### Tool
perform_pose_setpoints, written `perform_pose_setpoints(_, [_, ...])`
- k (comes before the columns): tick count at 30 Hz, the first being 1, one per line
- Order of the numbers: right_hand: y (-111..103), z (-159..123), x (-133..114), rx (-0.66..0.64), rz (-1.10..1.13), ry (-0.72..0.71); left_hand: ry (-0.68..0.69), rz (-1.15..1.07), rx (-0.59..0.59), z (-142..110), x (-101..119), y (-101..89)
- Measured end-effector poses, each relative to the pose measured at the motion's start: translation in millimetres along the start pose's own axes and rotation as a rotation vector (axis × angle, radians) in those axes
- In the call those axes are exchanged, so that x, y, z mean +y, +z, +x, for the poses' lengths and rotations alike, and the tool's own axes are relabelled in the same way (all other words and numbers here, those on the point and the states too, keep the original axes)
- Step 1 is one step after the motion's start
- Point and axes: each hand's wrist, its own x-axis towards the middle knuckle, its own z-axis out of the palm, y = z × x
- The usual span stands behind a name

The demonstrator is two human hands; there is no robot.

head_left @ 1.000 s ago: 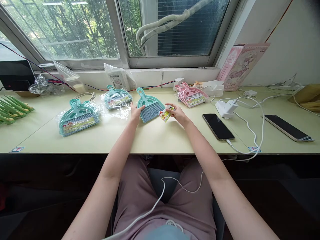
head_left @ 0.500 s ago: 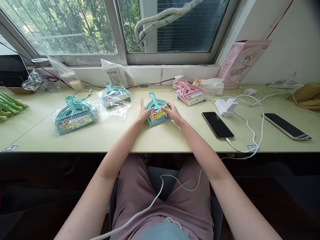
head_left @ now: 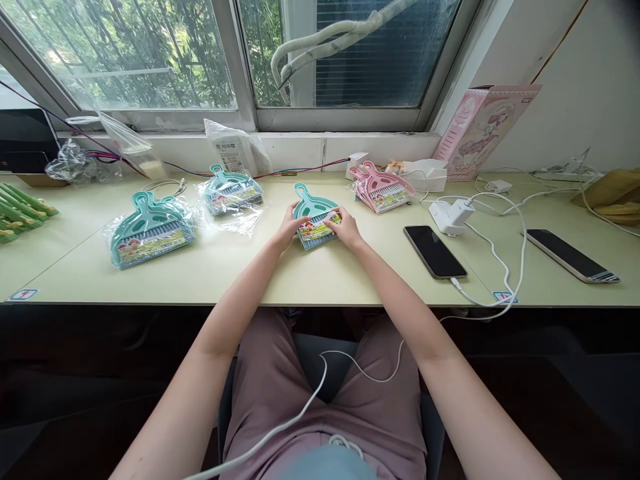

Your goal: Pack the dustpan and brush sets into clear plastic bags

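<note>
Between my hands, at the middle of the table, is a teal dustpan and brush set [head_left: 314, 203] with a colourful printed label across its bristles. My left hand [head_left: 289, 227] grips its left side, thumb over the front. On the right side, my right hand [head_left: 347, 228] holds the set by the label with thumb and fingers. The fingers behind the set are hidden. To the left lie a bagged teal set [head_left: 153, 230] and, farther back, another teal set [head_left: 233, 190] on clear plastic. Some pink dustpan sets [head_left: 383, 187] lie at the back right.
A black phone [head_left: 435, 251] on a white cable lies right of my arms, near a white plug adapter [head_left: 453, 215]. A second dark phone-like device [head_left: 573, 255] is farther right. Behind stands a pink box [head_left: 487, 133]; green stalk-like items [head_left: 23, 212] lie far left.
My left fingers, with one raised before, have closed in around the dustpan set's left side. The set has tilted slightly, and my right hand has shifted a little on the label.
</note>
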Motion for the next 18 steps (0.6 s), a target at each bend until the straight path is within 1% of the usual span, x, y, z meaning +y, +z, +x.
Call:
perform_pose_setpoints(3, [-4, 4, 2, -0.006, 0.047, 0.016, -0.046, -0.035, -0.008, 2, 2, -2.5])
perform_pose_setpoints(5, [-6, 7, 3, 0.013, 0.112, 0.047, -0.057, -0.074, -0.012, 4, 2, -4.8])
perform_pose_setpoints(9, [-12, 12, 4, 0.065, 0.271, 0.133, -0.04, -0.105, -0.031, 7, 2, -8.4])
perform_pose_setpoints(12, [-14, 12, 4, 0.058, 0.347, 0.171, -0.031, -0.095, -0.053, 6, 1, -9.4])
perform_pose_setpoints(15, [-14, 12, 4, 0.033, 0.367, 0.181, -0.013, -0.095, -0.087, 5, -1, -9.5])
perform_pose_setpoints(18, [-12, 12, 6, 0.02, 0.326, 0.162, -0.019, -0.109, -0.084, 6, -2, -9.6])
